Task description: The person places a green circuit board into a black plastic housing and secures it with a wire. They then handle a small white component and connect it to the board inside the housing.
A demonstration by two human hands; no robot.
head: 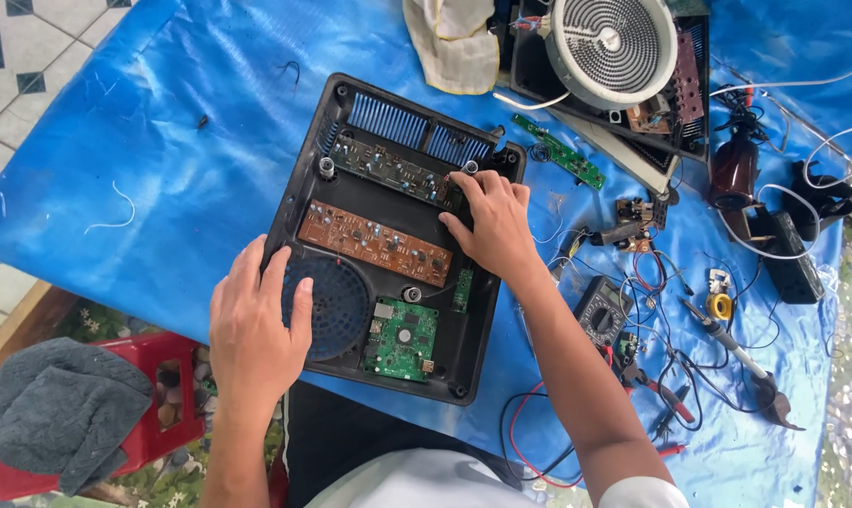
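Note:
An opened black appliance housing (306,160) lies on a blue plastic sheet. Inside it are a dark circuit board (393,167), a brown circuit board (374,241), a green circuit board (402,341) and a round blue fan grille (339,306). My left hand (255,325) rests flat on the housing's near left edge, fingers over the fan grille. My right hand (492,224) presses down at the right end of the two long boards, fingers curled against them. Neither hand visibly holds a tool.
A round coil heating element (612,44) on another black unit sits at the back right. A narrow green board (560,150), a multimeter (603,309), a soldering iron (736,353), pliers (666,395), wires and a black power strip (788,256) lie right. A grey cloth (55,409) covers a red stool at left.

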